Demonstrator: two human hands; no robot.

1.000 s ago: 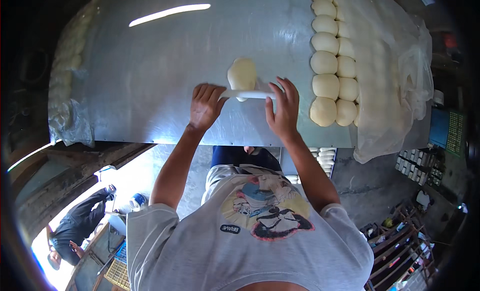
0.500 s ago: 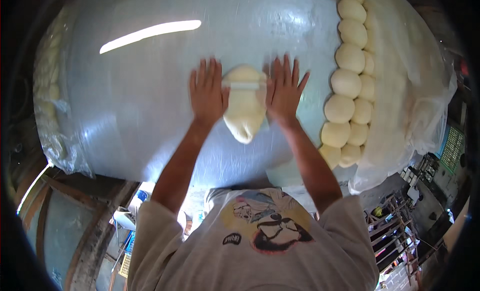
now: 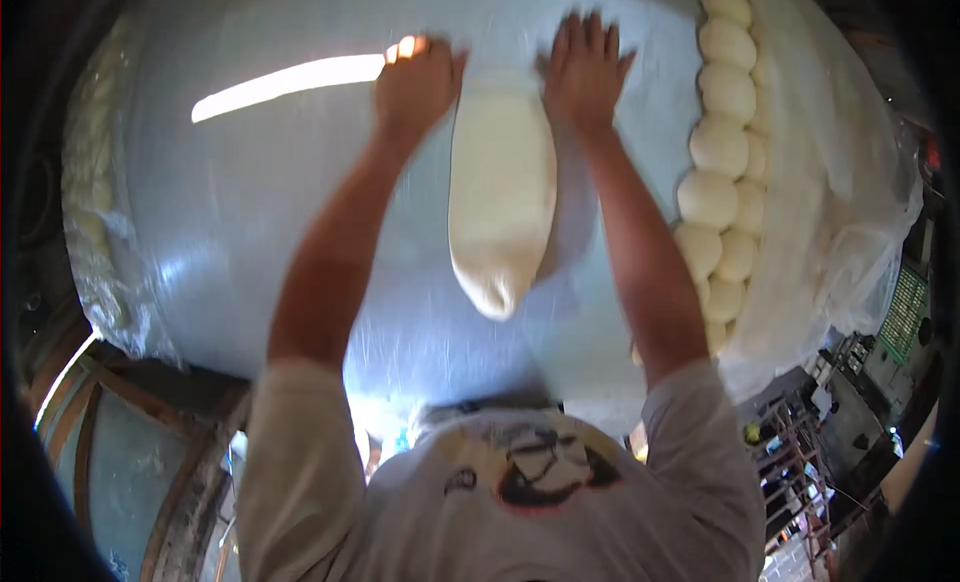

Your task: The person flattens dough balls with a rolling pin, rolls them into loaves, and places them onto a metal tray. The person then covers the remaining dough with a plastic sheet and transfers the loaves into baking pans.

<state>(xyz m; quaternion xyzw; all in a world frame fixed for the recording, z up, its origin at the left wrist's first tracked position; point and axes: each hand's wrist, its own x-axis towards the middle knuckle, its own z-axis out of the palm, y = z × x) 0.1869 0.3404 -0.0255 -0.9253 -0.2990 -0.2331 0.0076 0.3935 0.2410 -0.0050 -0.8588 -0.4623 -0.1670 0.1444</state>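
Note:
A long, flattened tongue of pale dough (image 3: 502,177) lies on the shiny metal tabletop in front of me, its thicker, folded tip pointing my way. Across its far end is a pale rolling pin (image 3: 503,80), blurred and hard to separate from the dough. My left hand (image 3: 415,82) presses palm down at the pin's left end, fingers stretched forward and partly lost in a bright reflection. At the right end my right hand (image 3: 585,77) also lies flat, fingers spread. Both palms hide the pin's ends.
Rows of round dough balls (image 3: 718,147) line the table's right side, with clear plastic sheeting (image 3: 830,202) beside them. More dough shapes sit under plastic (image 3: 100,232) at the left edge. A wooden rack (image 3: 800,472) stands below right.
Both hands and the rolling pin have moved away from me toward the table's far side. The dough has become longer and flatter. My forearms now reach further out.

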